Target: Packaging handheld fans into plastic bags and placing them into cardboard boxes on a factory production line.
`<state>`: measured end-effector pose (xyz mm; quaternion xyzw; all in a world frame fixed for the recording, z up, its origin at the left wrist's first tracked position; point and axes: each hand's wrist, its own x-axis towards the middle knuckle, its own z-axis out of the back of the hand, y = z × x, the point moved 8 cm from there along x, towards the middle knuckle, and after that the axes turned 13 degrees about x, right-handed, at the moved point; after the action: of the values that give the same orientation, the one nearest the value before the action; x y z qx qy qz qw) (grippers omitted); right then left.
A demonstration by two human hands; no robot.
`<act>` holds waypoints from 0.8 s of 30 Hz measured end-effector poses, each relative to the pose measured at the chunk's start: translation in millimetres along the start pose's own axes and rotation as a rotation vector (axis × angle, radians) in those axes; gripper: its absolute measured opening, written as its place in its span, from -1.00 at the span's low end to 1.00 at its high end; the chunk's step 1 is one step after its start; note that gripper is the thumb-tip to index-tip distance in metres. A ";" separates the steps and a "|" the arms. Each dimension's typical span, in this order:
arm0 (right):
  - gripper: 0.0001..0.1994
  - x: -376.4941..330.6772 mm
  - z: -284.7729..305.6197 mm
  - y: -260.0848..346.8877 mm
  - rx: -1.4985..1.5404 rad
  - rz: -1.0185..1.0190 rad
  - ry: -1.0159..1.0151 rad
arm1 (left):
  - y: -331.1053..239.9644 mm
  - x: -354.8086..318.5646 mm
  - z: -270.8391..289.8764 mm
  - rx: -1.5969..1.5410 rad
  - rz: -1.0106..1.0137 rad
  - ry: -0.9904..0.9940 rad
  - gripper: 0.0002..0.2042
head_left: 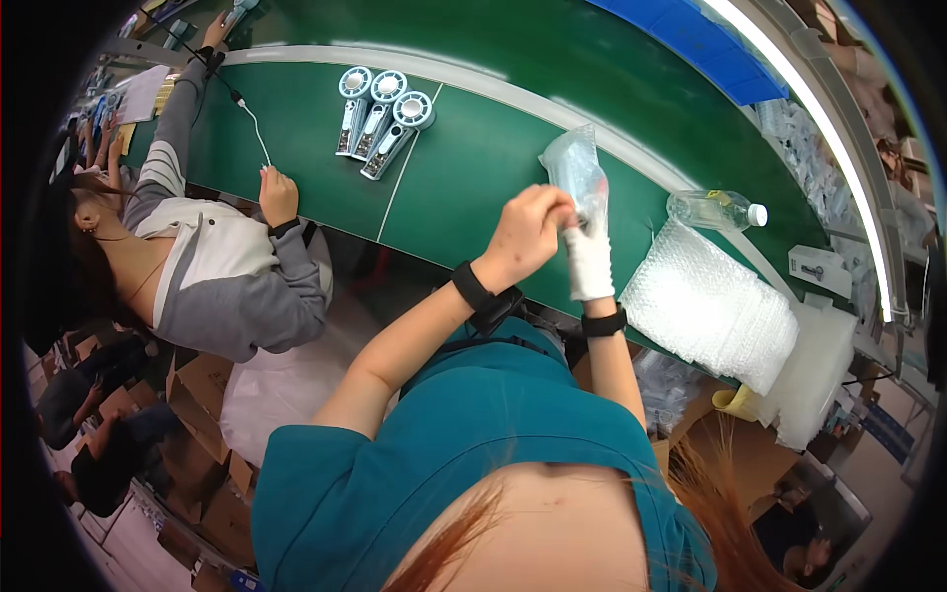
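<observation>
Teal cloth shirt (473, 434) comes first. Next, the right hand (591, 264), in white cloth, grips a clear bubble-wrap pouch (571, 161) over the green desk (483, 148). The left hand (521, 233) curls beside it; I can't tell if that grip pinches. Wrapping looks unfinished, the inside hard to see; three pale-blue round-headed fans (390, 89), farther off, seem left.

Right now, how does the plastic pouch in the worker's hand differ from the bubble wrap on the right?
The plastic pouch is narrow and held in the white-gloved right hand; the bubble wrap is broader and lies spread on the green table. The pouch looks faintly bluish, the bubble wrap whiter. Both look like shiny plastic.
</observation>
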<state>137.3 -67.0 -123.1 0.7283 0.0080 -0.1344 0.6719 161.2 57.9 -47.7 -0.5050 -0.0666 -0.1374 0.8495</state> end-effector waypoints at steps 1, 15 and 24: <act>-0.47 -9.4 -4.1 15.5 -0.333 0.274 0.040 | -5.7 -6.0 -6.8 0.027 -0.067 0.081 -0.94; -0.55 81.4 -46.4 14.1 -0.474 -0.098 0.114 | 182.5 4.1 116.7 1.110 0.307 -0.041 -0.44; -0.45 -45.1 -7.7 80.8 -0.510 0.533 0.041 | 85.2 -35.9 23.5 -0.221 0.563 0.350 -0.58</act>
<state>110.8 -59.6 -34.4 0.5166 -0.1353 0.0665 0.8428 153.2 123.0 -116.9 -0.5611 0.2373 0.0112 0.7929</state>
